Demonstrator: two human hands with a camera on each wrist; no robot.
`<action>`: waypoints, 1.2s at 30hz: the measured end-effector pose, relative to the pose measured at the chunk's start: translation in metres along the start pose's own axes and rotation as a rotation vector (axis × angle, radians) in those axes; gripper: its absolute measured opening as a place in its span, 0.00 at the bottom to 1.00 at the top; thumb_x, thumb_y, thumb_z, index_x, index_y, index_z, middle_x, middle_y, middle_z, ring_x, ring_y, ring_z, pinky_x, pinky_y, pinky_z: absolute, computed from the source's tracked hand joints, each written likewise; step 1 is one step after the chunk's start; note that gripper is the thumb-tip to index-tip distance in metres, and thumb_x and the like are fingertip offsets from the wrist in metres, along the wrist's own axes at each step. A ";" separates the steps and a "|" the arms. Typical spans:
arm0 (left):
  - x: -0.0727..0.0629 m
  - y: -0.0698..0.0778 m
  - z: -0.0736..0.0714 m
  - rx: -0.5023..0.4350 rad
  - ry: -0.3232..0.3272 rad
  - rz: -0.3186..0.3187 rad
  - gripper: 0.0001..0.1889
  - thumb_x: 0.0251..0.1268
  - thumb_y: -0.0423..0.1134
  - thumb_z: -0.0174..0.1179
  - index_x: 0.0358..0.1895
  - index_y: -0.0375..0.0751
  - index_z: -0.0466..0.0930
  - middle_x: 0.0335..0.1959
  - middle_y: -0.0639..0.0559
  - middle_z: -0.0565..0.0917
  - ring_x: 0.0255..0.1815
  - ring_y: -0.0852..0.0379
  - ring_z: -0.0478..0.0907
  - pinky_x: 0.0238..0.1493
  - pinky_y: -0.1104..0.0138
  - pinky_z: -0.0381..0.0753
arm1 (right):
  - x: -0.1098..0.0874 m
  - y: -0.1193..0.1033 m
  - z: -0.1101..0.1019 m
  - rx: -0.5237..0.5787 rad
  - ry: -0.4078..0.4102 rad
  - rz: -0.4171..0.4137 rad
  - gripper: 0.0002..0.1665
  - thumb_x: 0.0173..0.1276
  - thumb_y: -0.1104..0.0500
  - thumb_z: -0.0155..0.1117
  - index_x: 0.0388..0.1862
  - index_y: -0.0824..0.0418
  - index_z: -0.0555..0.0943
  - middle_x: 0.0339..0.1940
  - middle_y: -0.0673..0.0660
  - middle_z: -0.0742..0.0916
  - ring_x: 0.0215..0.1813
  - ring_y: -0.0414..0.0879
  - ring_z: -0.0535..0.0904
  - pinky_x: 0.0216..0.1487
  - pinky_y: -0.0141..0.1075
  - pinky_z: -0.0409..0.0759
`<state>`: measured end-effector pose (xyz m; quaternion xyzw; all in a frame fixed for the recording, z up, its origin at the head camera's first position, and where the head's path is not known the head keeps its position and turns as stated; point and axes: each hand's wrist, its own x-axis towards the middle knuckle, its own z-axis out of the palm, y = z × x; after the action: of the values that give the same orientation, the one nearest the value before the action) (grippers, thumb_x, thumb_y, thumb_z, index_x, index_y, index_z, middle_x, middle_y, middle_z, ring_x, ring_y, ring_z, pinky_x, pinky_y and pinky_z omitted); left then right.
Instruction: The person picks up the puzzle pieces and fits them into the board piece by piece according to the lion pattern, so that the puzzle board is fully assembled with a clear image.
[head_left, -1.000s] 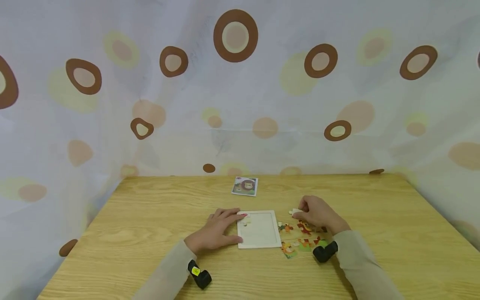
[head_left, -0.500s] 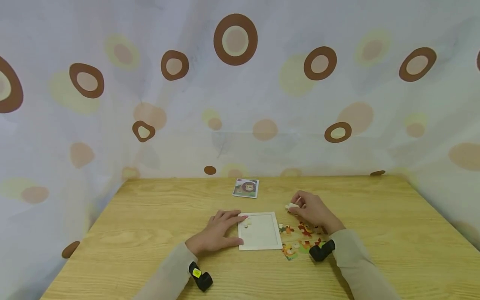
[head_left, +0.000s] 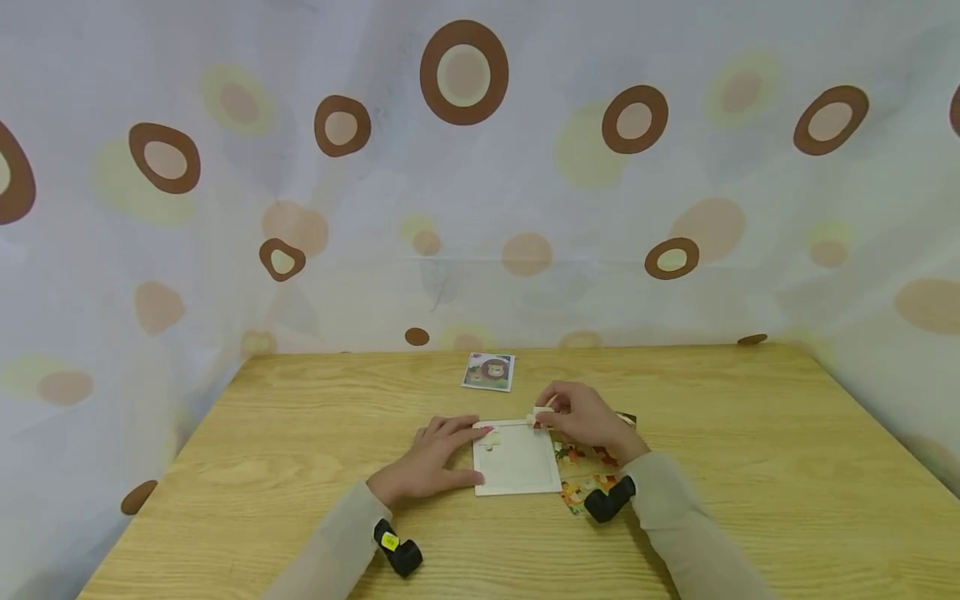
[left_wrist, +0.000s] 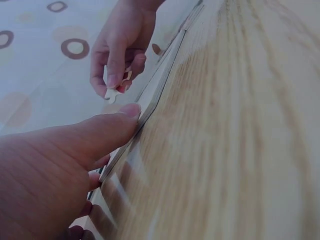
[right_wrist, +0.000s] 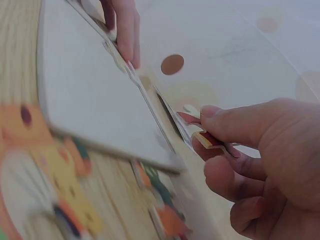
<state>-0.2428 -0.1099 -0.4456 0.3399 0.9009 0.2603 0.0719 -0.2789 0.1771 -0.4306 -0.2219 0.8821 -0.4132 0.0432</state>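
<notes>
My left hand (head_left: 433,462) rests on the left edge of a white square puzzle tray (head_left: 521,467), fingers mostly straight. In the left wrist view its thumb (left_wrist: 117,122) lies on the tray's edge. At the tray's upper left corner, by the left fingertips, sits a puzzle piece (head_left: 491,442). My right hand (head_left: 594,417) pinches another puzzle piece (head_left: 537,413) between thumb and fingers, over the tray's upper right corner. The right wrist view shows that piece (right_wrist: 215,140) with red and yellow on it, partly covered by the fingers.
Several loose, colourful puzzle pieces (head_left: 576,493) lie right of the tray, partly under the right forearm. A square lion picture card (head_left: 488,372) lies behind the tray on the wooden table (head_left: 315,417). A patterned cloth (head_left: 480,292) hangs behind and at the sides.
My right hand has carried the pinched puzzle piece left, from above the loose pieces to the tray's upper right corner. The left hand has stayed on the tray's edge.
</notes>
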 end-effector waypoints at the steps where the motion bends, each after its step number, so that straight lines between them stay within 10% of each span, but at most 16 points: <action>1: -0.001 0.000 0.000 -0.001 0.000 -0.002 0.34 0.65 0.55 0.59 0.73 0.51 0.63 0.75 0.45 0.59 0.69 0.44 0.56 0.60 0.47 0.56 | 0.002 -0.003 0.003 0.015 -0.006 0.006 0.11 0.69 0.57 0.63 0.46 0.61 0.79 0.27 0.54 0.82 0.20 0.43 0.72 0.26 0.36 0.73; 19: -0.002 0.005 -0.001 -0.017 0.002 -0.007 0.33 0.65 0.53 0.60 0.72 0.49 0.64 0.74 0.44 0.60 0.68 0.43 0.56 0.60 0.46 0.56 | 0.015 -0.017 0.038 -0.061 0.015 -0.057 0.05 0.66 0.58 0.66 0.37 0.59 0.82 0.28 0.51 0.84 0.29 0.39 0.76 0.30 0.32 0.74; 36: -0.002 0.007 -0.001 -0.027 0.006 -0.022 0.33 0.65 0.52 0.60 0.72 0.49 0.65 0.74 0.44 0.59 0.68 0.43 0.56 0.61 0.45 0.55 | 0.017 -0.041 0.047 -0.134 0.095 0.133 0.07 0.57 0.59 0.71 0.28 0.60 0.82 0.18 0.51 0.76 0.22 0.41 0.67 0.26 0.31 0.63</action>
<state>-0.2377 -0.1071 -0.4408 0.3283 0.9012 0.2725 0.0764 -0.2677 0.1132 -0.4287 -0.1455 0.9215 -0.3598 0.0138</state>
